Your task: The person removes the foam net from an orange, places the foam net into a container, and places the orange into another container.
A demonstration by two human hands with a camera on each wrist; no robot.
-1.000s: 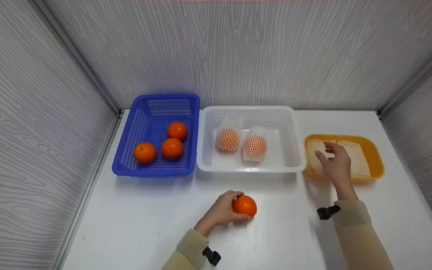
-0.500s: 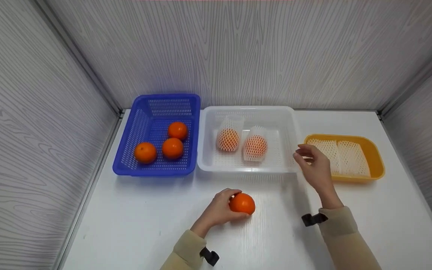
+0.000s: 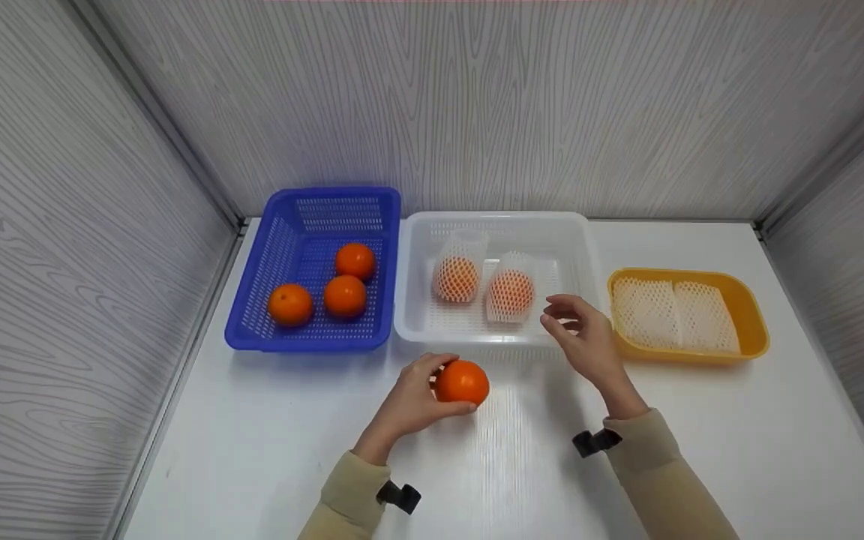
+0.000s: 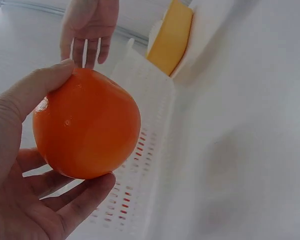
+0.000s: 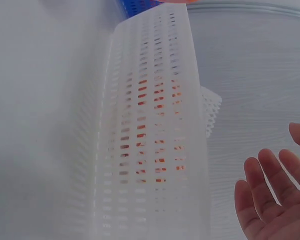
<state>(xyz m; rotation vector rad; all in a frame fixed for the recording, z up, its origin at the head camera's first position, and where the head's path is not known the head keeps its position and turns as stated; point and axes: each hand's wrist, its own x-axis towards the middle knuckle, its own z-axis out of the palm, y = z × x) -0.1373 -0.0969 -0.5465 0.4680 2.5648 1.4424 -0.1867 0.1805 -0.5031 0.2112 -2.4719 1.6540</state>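
Note:
My left hand [image 3: 411,396] grips an orange [image 3: 463,384], thumb on the near side and fingers curled round the far side. In the left wrist view the orange [image 4: 87,125] appears lifted off the table. My right hand [image 3: 588,345] hangs over the front right part of a white basket [image 3: 496,217], fingers loosely bent with nothing between them. Its fingers [image 5: 262,190] show at the right of the right wrist view. Inside the white basket lie two oranges in white foam nets, a left one [image 3: 457,279] and a right one [image 3: 511,294].
At the left, a blue basket [image 3: 252,285] holds three bare oranges, one of them in front [image 3: 290,305]. An orange-yellow tray [image 3: 753,319] at the right contains flat white foam nets [image 3: 646,311]. Wood-grain panels [image 3: 492,105] stand behind and at both sides.
My right hand has moved left, from over the yellow tray to the white basket's front right corner. The left hand has carried the orange a little left and farther from me.

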